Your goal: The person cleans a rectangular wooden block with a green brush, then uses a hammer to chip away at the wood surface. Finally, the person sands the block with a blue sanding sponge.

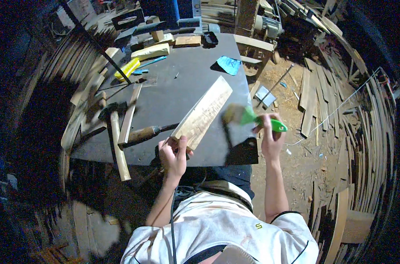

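Observation:
My left hand (174, 155) is closed around the near end of a pale wooden board (204, 112), thumb on top. The board slants up and away to the right over the dark table. In my right hand (270, 134) is a paintbrush (252, 116) with a green handle. Its bristles, blurred by motion, point left beside the board's right edge, and I cannot tell whether they touch it. Left of my left hand lies a chisel-like tool (140, 135) with a wooden handle; the board hides where its metal shaft ends. Beyond it rests a hammer (117, 141).
The dark table (165, 97) also bears a narrow wood strip (130, 114), a yellow brush (128, 69), wood blocks (187, 41) and a blue packet (228, 64). A thin dark toothed strip (94, 42) slants over the far left. Planks (310, 92) lie on the right floor.

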The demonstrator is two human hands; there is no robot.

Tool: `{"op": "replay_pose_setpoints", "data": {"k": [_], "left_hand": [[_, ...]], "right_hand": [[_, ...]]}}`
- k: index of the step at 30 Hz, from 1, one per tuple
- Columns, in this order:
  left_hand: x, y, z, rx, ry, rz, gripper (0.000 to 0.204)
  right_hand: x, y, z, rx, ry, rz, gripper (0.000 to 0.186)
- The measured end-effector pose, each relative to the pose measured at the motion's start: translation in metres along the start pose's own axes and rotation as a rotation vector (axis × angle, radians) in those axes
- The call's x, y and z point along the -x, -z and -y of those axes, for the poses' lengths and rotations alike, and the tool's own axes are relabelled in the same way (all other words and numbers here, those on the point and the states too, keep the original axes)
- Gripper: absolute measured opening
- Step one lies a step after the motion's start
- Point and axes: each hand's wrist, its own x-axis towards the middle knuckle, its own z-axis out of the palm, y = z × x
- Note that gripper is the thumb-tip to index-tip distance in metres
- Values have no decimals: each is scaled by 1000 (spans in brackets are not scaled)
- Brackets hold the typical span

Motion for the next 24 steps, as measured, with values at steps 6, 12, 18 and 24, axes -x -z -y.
{"op": "replay_pose_setpoints", "data": {"k": [6, 12, 18, 24], "left_hand": [[0, 0, -14, 270, 125, 15, 45], [-1, -2, -13, 290, 175, -58, 45], [-1, 0, -16, 278, 146, -30, 43], [2, -3, -7, 266, 146, -71, 48]], "right_hand": [[-16, 2, -4, 46, -22, -99, 13], [3, -5, -11, 14, -142, 252, 19], [-24, -15, 17, -74, 131, -189, 22], [-50, -26, 27, -34, 104, 222, 23]]}}
